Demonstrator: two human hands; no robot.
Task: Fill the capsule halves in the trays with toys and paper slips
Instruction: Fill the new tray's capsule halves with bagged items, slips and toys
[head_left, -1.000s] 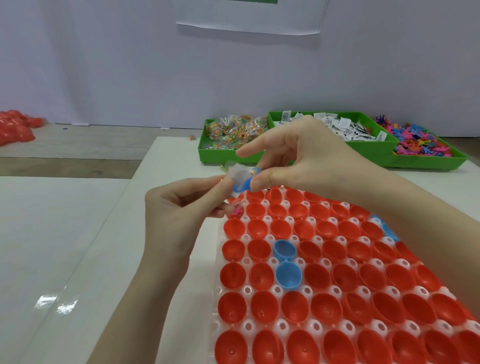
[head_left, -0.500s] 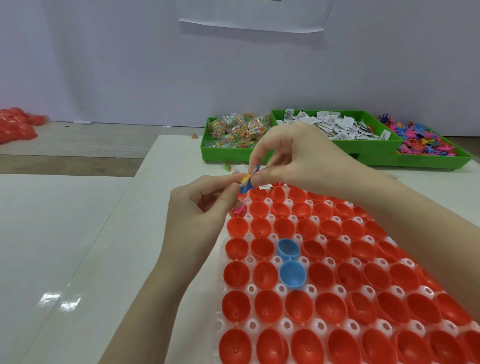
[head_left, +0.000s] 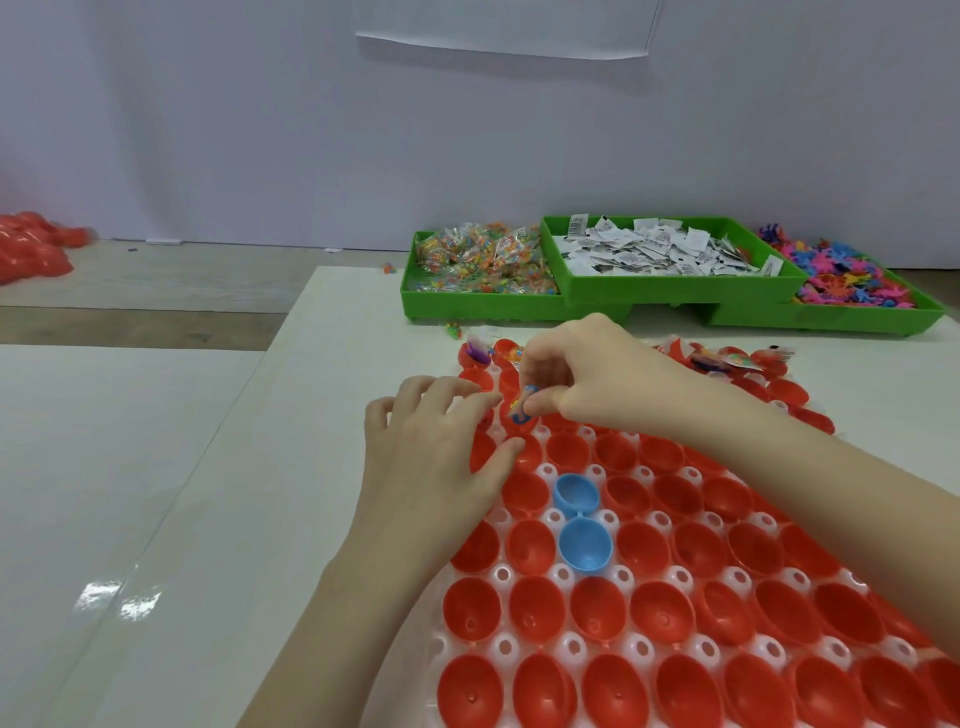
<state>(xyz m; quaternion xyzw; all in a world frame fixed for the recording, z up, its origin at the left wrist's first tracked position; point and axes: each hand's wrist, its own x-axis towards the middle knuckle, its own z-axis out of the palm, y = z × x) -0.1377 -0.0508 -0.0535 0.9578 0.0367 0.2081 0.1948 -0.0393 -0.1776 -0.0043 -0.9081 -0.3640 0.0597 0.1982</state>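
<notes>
Just above the white tray (head_left: 561, 574), the right hand (head_left: 587, 379) pinches a small blue toy (head_left: 521, 405) between thumb and forefinger over a red capsule half (head_left: 569, 452). Beside it the left hand (head_left: 431, 457) rests with fingers loosely spread on the tray's near-left cups. Two blue capsule halves (head_left: 584, 545) sit among the red; three green bins (head_left: 670, 288) stand behind, the middle one holding paper slips (head_left: 654, 249).

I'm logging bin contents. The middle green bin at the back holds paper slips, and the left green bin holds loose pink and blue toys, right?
Partly. The head view shows paper slips in the middle green bin, but the left green bin holds clear bagged toys.
</notes>
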